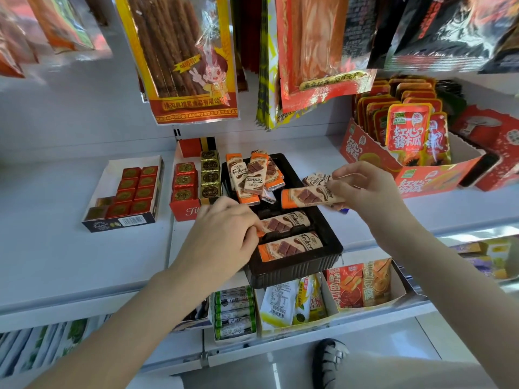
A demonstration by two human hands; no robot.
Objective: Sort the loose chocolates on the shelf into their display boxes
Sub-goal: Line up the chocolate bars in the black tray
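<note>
A black plastic display tray (327, 237) lies on the white shelf (56, 248). Two orange-and-white chocolate bars lie flat in its near end; my left hand (224, 234) pinches the left end of the upper one (283, 224), above the lower bar (290, 247). My right hand (365, 186) grips another bar (306, 196) above the tray's right side, with a smaller wrapper (316, 178) also between its fingers. Several more bars (252, 178) are piled at the tray's far end. A white box with red squares (134, 189) and a red box with red and gold squares (193, 181) stand to the left.
A large orange carton of red snack packets (404, 144) stands at the right on the shelf. Hanging snack bags (179, 57) dangle above the shelf. Below the shelf edge, cartons of snacks (303, 301) fill the lower tier. A sandalled foot (330, 360) shows on the floor.
</note>
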